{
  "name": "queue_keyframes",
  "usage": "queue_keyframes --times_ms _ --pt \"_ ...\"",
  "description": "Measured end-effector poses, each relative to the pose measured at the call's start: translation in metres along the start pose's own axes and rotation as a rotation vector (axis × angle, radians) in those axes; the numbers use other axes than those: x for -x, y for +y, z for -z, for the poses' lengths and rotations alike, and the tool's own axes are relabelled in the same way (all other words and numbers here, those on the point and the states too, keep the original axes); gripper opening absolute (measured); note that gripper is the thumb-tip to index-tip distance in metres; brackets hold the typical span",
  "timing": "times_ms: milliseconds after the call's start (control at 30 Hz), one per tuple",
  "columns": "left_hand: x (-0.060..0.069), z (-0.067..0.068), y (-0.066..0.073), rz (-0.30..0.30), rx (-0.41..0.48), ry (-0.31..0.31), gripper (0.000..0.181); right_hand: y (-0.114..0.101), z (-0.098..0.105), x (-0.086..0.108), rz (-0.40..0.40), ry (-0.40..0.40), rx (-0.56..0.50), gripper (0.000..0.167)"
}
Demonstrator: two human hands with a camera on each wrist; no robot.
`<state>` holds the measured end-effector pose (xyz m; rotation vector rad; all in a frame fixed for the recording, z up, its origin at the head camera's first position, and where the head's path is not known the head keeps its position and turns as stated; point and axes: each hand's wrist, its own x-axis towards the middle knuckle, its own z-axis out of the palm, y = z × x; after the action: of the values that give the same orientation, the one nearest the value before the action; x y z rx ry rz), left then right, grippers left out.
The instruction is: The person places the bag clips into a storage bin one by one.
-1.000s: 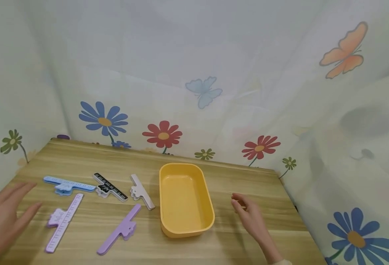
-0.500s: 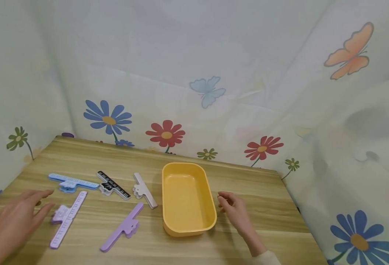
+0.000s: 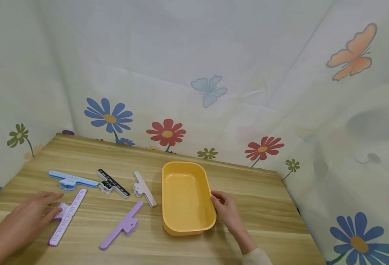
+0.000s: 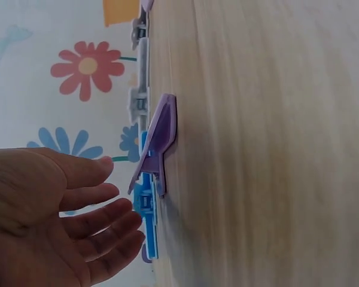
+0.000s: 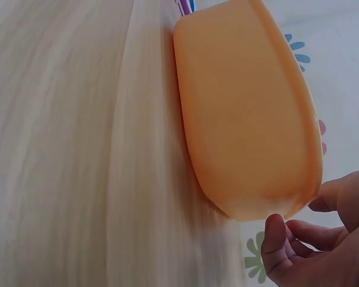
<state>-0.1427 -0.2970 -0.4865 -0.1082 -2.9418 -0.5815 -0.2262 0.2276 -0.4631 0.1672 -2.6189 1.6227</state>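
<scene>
The left hand (image 3: 32, 217) grasps nothing, its fingers loosely extended beside the pale lilac plastic clip with a ruler-like bar (image 3: 69, 220), which lies at the left of the wood-grain table (image 3: 264, 191). The right hand (image 3: 228, 211) has its fingertips at the right rim of the yellow rounded rectangular plastic box (image 3: 182, 198), right of the clip; whether it pinches or merely touches, one cannot tell.

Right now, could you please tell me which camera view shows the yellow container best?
The head view: it shows the yellow container almost whole, with its rim and inside. The right wrist view shows mainly its outer side close up, beside the right hand; the left wrist view catches only a small piece.
</scene>
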Motion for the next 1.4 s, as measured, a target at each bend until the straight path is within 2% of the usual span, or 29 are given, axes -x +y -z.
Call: queue_keyframes --times_ms 100,200,333,567,933,1100,1400 --pt "-0.001 -0.002 -0.001 -0.021 -0.011 -0.014 0.041 0.001 -0.003 -0.001 0.011 0.007 0.015 0.029" --pt "-0.002 -0.005 -0.002 -0.016 -0.020 -0.064 0.044 0.002 -0.006 -0.002 0.015 0.007 0.030 0.027" --pt "-0.002 -0.009 -0.003 -0.017 -0.025 -0.094 0.046 0.001 -0.008 -0.001 0.006 -0.004 0.017 0.027" --pt "-0.004 -0.013 -0.006 -0.011 -0.027 -0.098 0.047 -0.002 -0.007 0.002 -0.012 -0.017 -0.039 0.030" --pt "-0.004 -0.014 -0.006 -0.040 -0.030 -0.121 0.051 0.003 -0.008 0.002 -0.020 -0.029 -0.068 0.032" --pt "-0.005 -0.015 -0.008 -0.023 -0.040 -0.148 0.052 0.004 -0.008 0.001 -0.016 -0.028 -0.060 0.031" --pt "-0.007 -0.017 -0.009 -0.013 -0.051 -0.152 0.053 0.005 -0.009 0.001 -0.010 -0.023 -0.038 0.031"
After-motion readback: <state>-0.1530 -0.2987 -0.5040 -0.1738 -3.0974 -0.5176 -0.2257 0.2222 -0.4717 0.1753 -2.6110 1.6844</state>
